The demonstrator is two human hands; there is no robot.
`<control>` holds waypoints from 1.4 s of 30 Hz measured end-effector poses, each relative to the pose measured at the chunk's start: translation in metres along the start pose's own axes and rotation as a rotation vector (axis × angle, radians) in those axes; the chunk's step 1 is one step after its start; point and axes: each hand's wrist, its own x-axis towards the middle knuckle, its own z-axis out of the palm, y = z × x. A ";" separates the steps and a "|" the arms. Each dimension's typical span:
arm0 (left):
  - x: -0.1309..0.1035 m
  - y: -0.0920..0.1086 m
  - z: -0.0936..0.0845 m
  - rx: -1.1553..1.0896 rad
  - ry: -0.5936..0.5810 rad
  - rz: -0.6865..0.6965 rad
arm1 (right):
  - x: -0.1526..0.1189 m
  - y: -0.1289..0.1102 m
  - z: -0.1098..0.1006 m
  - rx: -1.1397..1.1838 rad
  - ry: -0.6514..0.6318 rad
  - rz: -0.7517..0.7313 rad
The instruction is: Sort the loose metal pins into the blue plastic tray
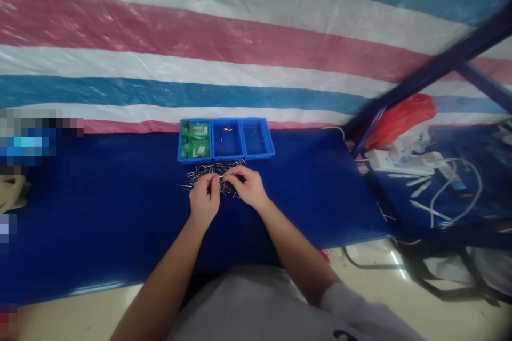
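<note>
Metal piece (pixel 221 176), small and thin, sits between the two hands, just above the near part of the loose pile (pixel 212 172). Left hand (pixel 204 200): thumb and forefinger brought together at its left end. Right hand (pixel 250 187): thumb and forefinger pinched on the other end, remaining fingers curled, partly hidden. Piece too small to tell its exact type.

Pile is dark and silvery short metal bits, scattered in all directions on the blue table (pixel 120 197), directly in front of three joined blue bins.

Left bin (pixel 194 160): green packets (pixel 199 148) with pale labels. Middle bin (pixel 230 148): a few thin metal bits. Right bin (pixel 250 148): a couple more, lying apart.

Striped sheet (pixel 240 42) in red, white and blue hangs behind the table. Dark metal frame (pixel 432 74) at right. Beyond it, on another dark surface: red bag (pixel 408 117), white cable (pixel 478 186), slim white items (pixel 421 188). Beige object (pixel 12 192) at far left edge, can't make out what.
</note>
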 end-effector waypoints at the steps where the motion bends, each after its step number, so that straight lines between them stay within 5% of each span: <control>1: 0.000 0.000 0.000 -0.003 0.001 0.005 | 0.000 0.000 0.000 -0.005 0.000 -0.005; 27: 0.002 0.000 -0.002 -0.004 0.015 0.004 | 0.002 0.003 0.002 -0.092 -0.018 -0.261; 42: 0.002 0.001 0.005 0.024 -0.013 0.161 | -0.002 0.004 0.003 0.135 -0.048 0.026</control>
